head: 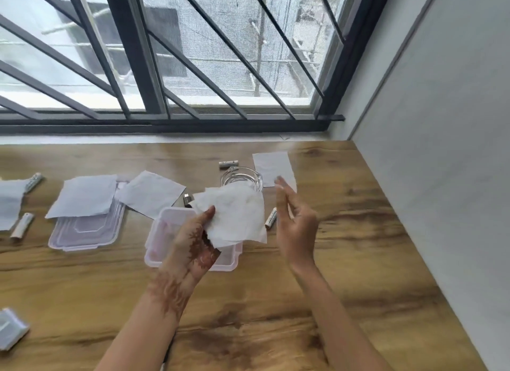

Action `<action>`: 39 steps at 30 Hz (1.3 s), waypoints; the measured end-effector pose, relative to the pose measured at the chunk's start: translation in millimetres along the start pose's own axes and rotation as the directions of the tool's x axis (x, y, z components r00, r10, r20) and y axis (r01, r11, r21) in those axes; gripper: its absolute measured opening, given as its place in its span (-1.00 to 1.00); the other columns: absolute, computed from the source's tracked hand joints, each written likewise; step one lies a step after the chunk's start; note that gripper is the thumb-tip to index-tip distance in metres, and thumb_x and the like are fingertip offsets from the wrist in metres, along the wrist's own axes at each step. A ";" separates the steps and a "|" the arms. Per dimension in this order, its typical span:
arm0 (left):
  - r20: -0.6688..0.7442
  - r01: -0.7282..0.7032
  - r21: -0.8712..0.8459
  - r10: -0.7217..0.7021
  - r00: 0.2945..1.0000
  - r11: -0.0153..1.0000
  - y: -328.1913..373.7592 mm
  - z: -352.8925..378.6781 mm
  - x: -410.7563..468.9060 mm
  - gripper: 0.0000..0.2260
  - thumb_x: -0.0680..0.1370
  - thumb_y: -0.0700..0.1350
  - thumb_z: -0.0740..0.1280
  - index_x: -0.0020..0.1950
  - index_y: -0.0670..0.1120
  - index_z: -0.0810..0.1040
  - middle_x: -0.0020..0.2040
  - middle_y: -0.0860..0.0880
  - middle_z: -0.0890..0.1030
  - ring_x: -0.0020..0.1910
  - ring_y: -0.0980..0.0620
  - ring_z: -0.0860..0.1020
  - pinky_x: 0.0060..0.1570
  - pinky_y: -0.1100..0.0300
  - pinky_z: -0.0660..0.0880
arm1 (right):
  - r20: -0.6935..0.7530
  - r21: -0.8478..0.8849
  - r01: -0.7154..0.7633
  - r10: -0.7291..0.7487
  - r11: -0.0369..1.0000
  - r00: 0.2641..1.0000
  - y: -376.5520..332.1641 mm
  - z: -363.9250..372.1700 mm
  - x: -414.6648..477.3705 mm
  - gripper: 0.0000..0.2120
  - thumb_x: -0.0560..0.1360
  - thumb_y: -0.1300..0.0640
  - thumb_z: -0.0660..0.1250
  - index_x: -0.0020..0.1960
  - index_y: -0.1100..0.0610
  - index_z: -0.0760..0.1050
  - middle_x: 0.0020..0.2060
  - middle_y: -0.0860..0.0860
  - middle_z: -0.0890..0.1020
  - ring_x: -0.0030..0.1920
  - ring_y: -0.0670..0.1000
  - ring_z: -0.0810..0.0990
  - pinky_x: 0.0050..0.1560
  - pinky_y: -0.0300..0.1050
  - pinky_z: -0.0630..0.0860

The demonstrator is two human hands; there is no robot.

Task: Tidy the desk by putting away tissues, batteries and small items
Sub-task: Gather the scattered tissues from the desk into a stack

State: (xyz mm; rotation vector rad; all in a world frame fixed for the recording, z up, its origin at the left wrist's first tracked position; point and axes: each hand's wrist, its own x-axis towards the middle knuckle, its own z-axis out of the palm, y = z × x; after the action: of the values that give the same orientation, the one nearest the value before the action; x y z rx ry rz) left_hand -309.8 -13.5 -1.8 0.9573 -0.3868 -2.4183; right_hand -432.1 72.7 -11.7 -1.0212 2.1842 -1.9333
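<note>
My left hand [193, 241] grips a crumpled white tissue [237, 213] above an open clear plastic box [157, 241] on the wooden desk [276, 301]. My right hand [295, 218] hovers open just right of the tissue, fingers apart, holding nothing. Flat tissues lie at the back right [273, 167], in the middle [151, 194] and on the box lid [85, 196]; another tissue [9, 202] is at the left edge. Batteries lie by my right hand [271, 218], behind a glass dish [228, 164], and at the left [22, 227] [34, 180].
A clear glass dish [240, 178] stands behind the tissue. The box's lid [85, 230] lies left of the box. A small dark item [187, 200] sits behind the box. A plastic-wrapped packet [11, 328] is at the near left. A wall borders the desk on the right; a barred window lies behind.
</note>
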 end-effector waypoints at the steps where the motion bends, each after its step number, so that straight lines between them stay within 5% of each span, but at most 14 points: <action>1: -0.004 0.000 -0.007 0.000 1.000 1.000 0.1 0.7 -0.6 -0.67 0.56 -0.19 0.18 0.30 -0.25 0.41 0.22 -0.19 0.54 -0.01 -0.04 0.64 -0.17 0.04 0.62 | 0.050 -0.021 0.083 -0.082 0.996 0.995 -6.3 6.1 -7.5 -0.72 0.54 0.14 0.28 0.21 0.20 0.51 0.14 -0.05 0.54 0.13 -0.14 0.57 0.16 -0.35 0.46; 3: 0.001 0.014 -0.047 -0.014 1.000 0.999 0.3 1.7 -3.0 -0.69 0.56 -0.17 0.17 0.26 -0.26 0.46 0.18 -0.20 0.57 0.06 -0.06 0.61 -0.10 0.00 0.60 | 0.173 -0.064 0.216 -0.202 0.974 0.964 -11.5 18.8 -20.9 -0.69 0.55 0.10 0.24 0.22 0.23 0.51 0.19 0.01 0.55 0.26 -0.09 0.48 0.27 -0.23 0.42; 6: 0.045 0.012 -0.062 -0.009 0.999 0.998 2.1 2.2 -9.1 -0.65 0.58 -0.05 0.17 -0.03 -0.28 0.63 -0.02 -0.19 0.66 -0.11 -0.03 0.67 -0.15 0.11 0.62 | 0.349 -0.146 0.393 -0.324 0.908 0.879 -10.2 37.1 -37.5 -0.64 0.58 0.06 0.14 0.23 0.25 0.51 0.21 0.11 0.56 0.30 0.00 0.45 0.35 -0.13 0.35; 9: 0.037 -0.044 -0.022 0.044 0.998 0.999 6.7 1.9 -12.2 -0.53 0.53 0.11 0.21 0.02 -0.30 0.60 -0.01 -0.20 0.65 0.00 -0.05 0.64 0.05 0.13 0.57 | 0.463 -0.248 0.535 -0.386 0.808 0.798 -6.0 49.4 -48.0 -0.59 0.62 0.05 0.04 0.21 0.29 0.52 0.18 0.16 0.58 0.28 0.09 0.48 0.34 -0.04 0.35; 11: 0.029 -0.074 0.039 0.073 0.997 0.996 9.4 2.3 -13.5 -0.58 0.54 0.07 0.22 -0.12 -0.28 0.63 -0.16 -0.17 0.67 -0.16 -0.01 0.67 -0.21 0.23 0.61 | 0.512 -0.231 0.547 -0.377 0.805 0.772 -8.1 52.0 -50.2 -0.51 0.64 -0.02 -0.02 0.24 0.31 0.48 0.22 0.17 0.55 0.32 0.09 0.44 0.37 -0.04 0.30; 13: 0.061 -0.083 0.060 0.080 0.995 0.995 10.6 2.0 -13.7 -0.60 0.57 -0.04 0.19 -0.30 -0.22 0.67 -0.25 -0.12 0.68 -0.27 0.04 0.67 -0.36 0.26 0.59 | 0.522 -0.162 0.475 -0.333 0.865 0.785 -15.1 48.8 -44.1 -0.47 0.62 -0.08 -0.02 0.29 0.31 0.43 0.28 0.16 0.48 0.37 0.03 0.35 0.42 -0.11 0.20; 16: 0.090 -0.113 -0.032 0.115 0.989 0.993 14.0 -0.5 -9.9 -0.56 0.60 -0.14 0.11 -0.32 -0.18 0.69 -0.23 -0.11 0.70 -0.26 0.02 0.67 -0.33 0.11 0.62 | 0.450 -0.138 0.357 -0.262 0.924 0.854 -11.0 42.1 -13.0 -0.49 0.59 -0.09 0.03 0.30 0.28 0.43 0.30 0.11 0.46 0.38 -0.06 0.30 0.42 -0.17 0.18; 21: 0.023 -0.146 -0.059 0.148 0.989 0.988 19.7 -7.6 -4.8 -0.65 0.59 -0.16 0.15 -0.23 -0.14 0.69 -0.21 -0.09 0.70 -0.24 0.01 0.67 -0.24 0.02 0.59 | 0.343 -0.413 0.206 -0.059 0.887 0.938 59.6 27.9 67.8 -0.68 0.57 0.22 0.18 0.28 0.31 0.44 0.28 0.20 0.48 0.35 0.12 0.40 0.39 -0.18 0.16; 24: 0.007 -0.139 -0.057 0.140 0.990 0.989 19.9 -11.3 -3.9 -0.68 0.59 -0.15 0.16 -0.19 -0.14 0.68 -0.20 -0.09 0.70 -0.24 0.01 0.68 -0.30 0.06 0.62 | 0.421 -0.558 0.154 0.118 0.815 0.900 99.4 16.2 96.4 -0.64 0.58 0.23 0.18 0.35 0.30 0.37 0.36 0.20 0.39 0.41 0.12 0.31 0.42 -0.17 0.09; 29: -0.010 -0.146 -0.019 0.146 0.989 0.989 20.2 -14.8 -3.7 -0.83 0.58 -0.14 0.18 -0.01 -0.13 0.55 -0.22 -0.07 0.70 -0.27 0.01 0.67 -0.39 0.10 0.61 | 0.540 -0.612 0.236 0.181 0.755 0.822 123.0 15.3 105.2 -0.58 0.57 0.09 0.23 0.36 0.27 0.36 0.39 0.16 0.35 0.44 0.10 0.25 0.44 -0.10 0.06; 35: -0.012 -0.151 -0.012 0.151 0.989 0.989 19.7 -15.7 -1.8 -0.83 0.58 -0.14 0.18 0.03 -0.13 0.55 -0.19 -0.07 0.70 -0.23 0.00 0.68 -0.37 0.07 0.61 | 0.353 -0.615 0.205 0.034 0.761 0.935 130.4 15.3 100.4 -0.77 0.55 0.20 0.26 0.08 0.34 0.57 0.09 0.22 0.62 0.14 0.18 0.57 0.31 -0.03 0.32; 39: 0.000 -0.157 -0.034 0.157 0.988 0.987 16.3 -17.7 -0.6 -0.80 0.57 -0.14 0.18 0.11 -0.15 0.53 -0.10 -0.09 0.70 -0.15 -0.01 0.67 -0.20 -0.02 0.62 | 0.082 -0.486 -0.079 0.135 0.870 0.987 98.3 13.1 90.9 -0.76 0.54 0.18 0.27 -0.12 0.33 0.61 -0.27 0.22 0.65 -0.24 0.15 0.58 -0.21 -0.10 0.39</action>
State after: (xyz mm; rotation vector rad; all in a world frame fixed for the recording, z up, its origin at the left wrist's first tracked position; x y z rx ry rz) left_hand -291.3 -28.0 -7.1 0.8757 -0.4056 -2.2765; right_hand -539.8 16.0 -68.8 -0.9988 2.6551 -1.2676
